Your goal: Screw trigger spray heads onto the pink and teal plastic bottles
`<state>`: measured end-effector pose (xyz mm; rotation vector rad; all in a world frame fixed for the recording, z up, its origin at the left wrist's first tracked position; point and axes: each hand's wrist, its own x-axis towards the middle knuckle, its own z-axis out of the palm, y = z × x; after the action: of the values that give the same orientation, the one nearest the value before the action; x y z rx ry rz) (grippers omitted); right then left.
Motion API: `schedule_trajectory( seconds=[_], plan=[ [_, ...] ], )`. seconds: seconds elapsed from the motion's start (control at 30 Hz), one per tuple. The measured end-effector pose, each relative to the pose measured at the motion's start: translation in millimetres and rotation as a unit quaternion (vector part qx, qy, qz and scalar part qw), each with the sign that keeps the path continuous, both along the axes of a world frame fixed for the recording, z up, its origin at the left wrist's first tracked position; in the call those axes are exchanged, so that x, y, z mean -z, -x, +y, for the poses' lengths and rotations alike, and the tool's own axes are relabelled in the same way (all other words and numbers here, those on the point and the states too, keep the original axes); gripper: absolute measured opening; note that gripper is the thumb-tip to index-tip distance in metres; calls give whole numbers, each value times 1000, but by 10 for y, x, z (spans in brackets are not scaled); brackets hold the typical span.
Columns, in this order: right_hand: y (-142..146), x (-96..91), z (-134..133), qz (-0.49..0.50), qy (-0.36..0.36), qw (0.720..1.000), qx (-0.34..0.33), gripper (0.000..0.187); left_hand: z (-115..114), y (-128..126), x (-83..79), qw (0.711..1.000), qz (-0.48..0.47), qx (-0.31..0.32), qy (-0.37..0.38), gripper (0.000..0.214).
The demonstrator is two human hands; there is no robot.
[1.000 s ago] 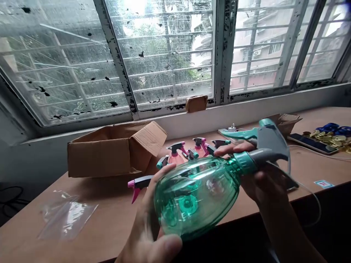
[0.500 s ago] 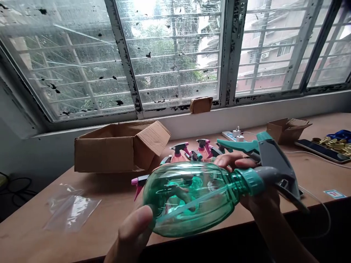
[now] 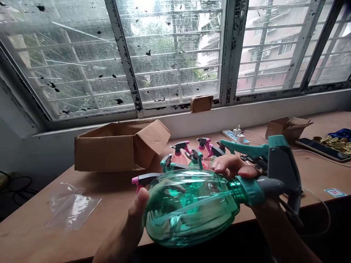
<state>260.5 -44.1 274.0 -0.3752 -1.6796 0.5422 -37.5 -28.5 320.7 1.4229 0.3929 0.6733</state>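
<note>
A clear green spray bottle (image 3: 192, 208) lies sideways in the air above the table's front edge, its grey and teal trigger head pointing right. My left hand (image 3: 128, 219) holds the rounded base end, thumb on top and the other fingers hidden behind the bottle. At the neck, below the teal collar (image 3: 251, 190), my right hand (image 3: 233, 166) is wrapped round from behind. A straw-like tube runs through the bottle. Behind it stand several other spray bottles, among them a pink one (image 3: 179, 157) and a green one (image 3: 195, 160).
An open cardboard box (image 3: 104, 153) stands at the back left, with a clear plastic bag (image 3: 74, 210) in front. A power strip (image 3: 233, 135) with chargers lies near the window wall. At right are a small carton (image 3: 285, 129) and a dark tray (image 3: 320, 149) of gold-coloured pieces.
The green spray bottle has rolled a little in my hands, and its base end has dropped slightly. The trigger head has shifted right, and my left thumb has moved up and left.
</note>
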Motion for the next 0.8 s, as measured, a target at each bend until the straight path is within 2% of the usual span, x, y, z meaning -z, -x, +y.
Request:
schedule_trajectory(
  seconds=[0.13,0.2,0.27,0.33,0.43,0.53,0.6,0.7,0.77,0.8],
  plan=[
    [62,-96,-22,92,-37,995,-1,27,-26,-25,6,991,19,-12,-134,95],
    [90,-131,-30,129,-16,991,24,29,-15,-31,20,986,24,-19,-164,100],
    [119,-150,-34,153,-5,986,61,35,10,-39,43,975,45,-52,-211,109],
    [152,-160,-38,173,1,980,93,37,38,-71,69,937,84,-119,-317,117],
    [200,-175,-50,198,13,976,88,33,60,-172,89,844,112,-202,-484,113],
    [207,-188,-66,227,45,972,50,34,29,-270,79,769,70,-237,-590,104],
    [182,-191,-74,228,63,971,26,34,-10,-294,70,730,63,-250,-633,104],
    [133,-184,-85,213,62,975,7,34,-44,-277,86,703,74,-242,-665,106],
    [114,-174,-97,204,48,978,11,36,-38,-262,116,709,52,-233,-664,110],
    [111,-168,-103,198,40,979,16,37,-29,-259,133,722,32,-232,-651,114]
  ],
)
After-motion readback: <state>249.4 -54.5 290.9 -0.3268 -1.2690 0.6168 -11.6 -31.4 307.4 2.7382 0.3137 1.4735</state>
